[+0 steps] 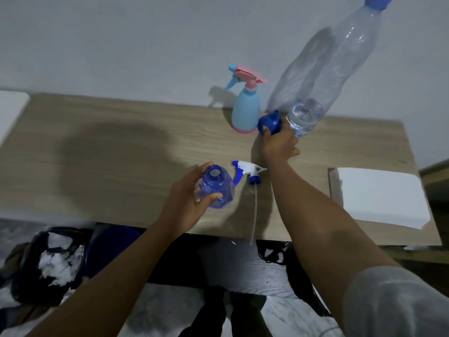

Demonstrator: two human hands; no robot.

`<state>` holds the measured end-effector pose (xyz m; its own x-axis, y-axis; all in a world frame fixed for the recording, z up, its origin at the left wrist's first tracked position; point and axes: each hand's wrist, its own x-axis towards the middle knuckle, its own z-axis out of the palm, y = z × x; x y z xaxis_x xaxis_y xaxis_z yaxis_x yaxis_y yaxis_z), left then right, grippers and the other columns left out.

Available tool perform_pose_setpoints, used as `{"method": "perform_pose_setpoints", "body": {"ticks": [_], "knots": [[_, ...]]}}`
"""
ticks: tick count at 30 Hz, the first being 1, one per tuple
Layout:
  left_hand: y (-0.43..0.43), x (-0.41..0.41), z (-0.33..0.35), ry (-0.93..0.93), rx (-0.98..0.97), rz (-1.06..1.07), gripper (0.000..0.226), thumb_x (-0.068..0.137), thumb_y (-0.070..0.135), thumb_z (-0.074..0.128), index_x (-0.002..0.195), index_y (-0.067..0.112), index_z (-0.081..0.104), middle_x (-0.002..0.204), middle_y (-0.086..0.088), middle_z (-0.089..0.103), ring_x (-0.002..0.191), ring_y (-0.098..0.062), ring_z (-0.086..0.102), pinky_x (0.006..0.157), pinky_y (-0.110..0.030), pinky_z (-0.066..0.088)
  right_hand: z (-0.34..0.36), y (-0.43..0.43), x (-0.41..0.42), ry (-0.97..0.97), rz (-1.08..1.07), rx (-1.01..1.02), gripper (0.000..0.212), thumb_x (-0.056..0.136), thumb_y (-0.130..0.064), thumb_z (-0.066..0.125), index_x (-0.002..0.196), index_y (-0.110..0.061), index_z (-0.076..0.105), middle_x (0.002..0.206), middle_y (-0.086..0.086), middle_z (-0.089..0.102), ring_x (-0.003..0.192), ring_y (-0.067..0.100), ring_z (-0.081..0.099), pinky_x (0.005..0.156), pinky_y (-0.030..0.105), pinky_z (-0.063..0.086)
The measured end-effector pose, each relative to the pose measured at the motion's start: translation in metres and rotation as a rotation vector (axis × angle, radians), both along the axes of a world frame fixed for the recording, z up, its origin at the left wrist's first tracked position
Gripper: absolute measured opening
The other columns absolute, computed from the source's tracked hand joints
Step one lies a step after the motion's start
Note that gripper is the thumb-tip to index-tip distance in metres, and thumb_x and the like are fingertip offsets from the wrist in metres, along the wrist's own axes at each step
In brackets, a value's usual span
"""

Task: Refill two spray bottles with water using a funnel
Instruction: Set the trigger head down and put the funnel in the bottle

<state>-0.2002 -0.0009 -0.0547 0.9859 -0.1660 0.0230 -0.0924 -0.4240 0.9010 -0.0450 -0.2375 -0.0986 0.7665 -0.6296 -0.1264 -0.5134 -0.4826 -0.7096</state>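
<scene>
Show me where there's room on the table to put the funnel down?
The left half of the wooden table is bare, left of the blue bottle. Another bare strip lies between the right arm and the white paper. It's crowded around the pink-and-blue sprayer, funnel, water bottle and loose spray head.

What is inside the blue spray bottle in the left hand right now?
The blue spray bottle, held by the left hand, is open-topped and looks empty through its neck; no funnel sits in it. The palm covers its left side, so a little water at the bottom cannot be ruled out.
</scene>
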Motion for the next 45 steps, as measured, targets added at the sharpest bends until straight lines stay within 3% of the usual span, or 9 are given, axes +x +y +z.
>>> {"method": "perform_pose_setpoints", "body": {"ticks": [11, 14, 17, 22, 24, 29, 35, 39, 45], "knots": [[-0.001, -0.002, 0.007, 0.009, 0.004, 0.003, 0.065, 0.078, 0.015, 0.082, 0.133, 0.031, 0.052, 0.127, 0.014, 0.061, 0.12, -0.011, 0.059, 0.099, -0.046, 0.052, -0.005, -0.025, -0.084, -0.135, 0.112, 0.055, 0.067, 0.075, -0.037, 0.077, 0.135, -0.023, 0.052, 0.129, 0.005, 0.048, 0.125, 0.027, 0.046, 0.107, 0.045, 0.036], [0.0, -0.001, 0.008, 0.009, 0.018, -0.016, 0.065, 0.078, 0.016, 0.082, 0.134, 0.029, 0.051, 0.127, 0.011, 0.061, 0.12, -0.01, 0.058, 0.098, -0.045, 0.053, -0.003, -0.03, -0.082, -0.061, 0.14, 0.03, 0.081, 0.068, -0.046, 0.082, 0.138, -0.021, 0.048, 0.137, 0.002, 0.046, 0.129, 0.025, 0.041, 0.106, 0.045, 0.036], [0.001, -0.001, 0.008, 0.001, 0.035, -0.016, 0.064, 0.078, 0.017, 0.082, 0.133, 0.027, 0.052, 0.127, 0.01, 0.061, 0.12, -0.011, 0.059, 0.098, -0.045, 0.053, 0.001, -0.03, -0.08, -0.021, 0.188, -0.021, 0.074, 0.066, -0.048, 0.082, 0.131, -0.023, 0.054, 0.133, -0.001, 0.051, 0.124, 0.027, 0.042, 0.102, 0.043, 0.037], [-0.001, 0.001, 0.011, 0.024, 0.014, -0.019, 0.064, 0.076, 0.023, 0.082, 0.129, 0.042, 0.05, 0.126, 0.011, 0.062, 0.119, -0.012, 0.059, 0.098, -0.045, 0.053, 0.016, -0.025, -0.091, -0.102, 0.131, 0.165, 0.076, 0.062, -0.049, 0.082, 0.129, -0.027, 0.054, 0.123, -0.004, 0.053, 0.117, 0.021, 0.052, 0.103, 0.04, 0.046], [-0.001, 0.0, 0.01, 0.043, -0.02, -0.004, 0.063, 0.076, 0.019, 0.082, 0.129, 0.036, 0.053, 0.126, 0.01, 0.063, 0.119, -0.011, 0.059, 0.099, -0.045, 0.053, 0.026, -0.019, -0.101, -0.149, 0.151, 0.225, 0.08, 0.06, -0.051, 0.081, 0.131, -0.026, 0.056, 0.127, 0.0, 0.057, 0.114, 0.018, 0.059, 0.099, 0.041, 0.053], [-0.001, -0.004, 0.008, 0.055, -0.06, 0.016, 0.064, 0.078, 0.011, 0.08, 0.135, 0.022, 0.054, 0.127, 0.008, 0.064, 0.118, -0.004, 0.059, 0.101, -0.044, 0.051, 0.062, 0.012, -0.146, -0.342, 0.189, 0.37, 0.064, 0.071, -0.031, 0.078, 0.13, -0.018, 0.059, 0.127, 0.001, 0.058, 0.113, 0.013, 0.06, 0.091, 0.015, 0.048], [-0.003, -0.006, 0.016, 0.066, -0.063, 0.003, 0.063, 0.079, 0.015, 0.079, 0.135, 0.027, 0.053, 0.126, 0.011, 0.063, 0.117, -0.006, 0.06, 0.101, -0.042, 0.051, 0.09, 0.046, -0.19, -0.433, 0.184, 0.533, 0.056, 0.075, -0.004, 0.084, 0.123, -0.011, 0.057, 0.114, -0.003, 0.058, 0.09, -0.007, 0.062, 0.074, 0.015, 0.052], [-0.002, -0.009, 0.019, 0.074, -0.043, -0.015, 0.065, 0.08, 0.01, 0.075, 0.136, 0.031, 0.05, 0.123, 0.013, 0.062, 0.117, -0.009, 0.06, 0.101, -0.04, 0.051, 0.095, 0.055, -0.204, -0.469, 0.189, 0.558, 0.047, 0.073, -0.002, 0.086, 0.11, -0.005, 0.058, 0.109, 0.004, 0.061, 0.084, -0.002, 0.063, 0.072, 0.016, 0.052], [-0.006, -0.012, 0.026, 0.017, 0.006, -0.006, 0.063, 0.079, -0.002, 0.071, 0.135, 0.018, 0.052, 0.116, 0.01, 0.06, 0.109, -0.01, 0.06, 0.084, -0.001, 0.04, 0.112, 0.057, -0.21, -0.522, 0.183, 0.654, 0.049, 0.072, -0.009, 0.088, 0.112, -0.012, 0.06, 0.107, 0.01, 0.063, 0.08, 0.017, 0.064, 0.074, 0.031, 0.058]]}}
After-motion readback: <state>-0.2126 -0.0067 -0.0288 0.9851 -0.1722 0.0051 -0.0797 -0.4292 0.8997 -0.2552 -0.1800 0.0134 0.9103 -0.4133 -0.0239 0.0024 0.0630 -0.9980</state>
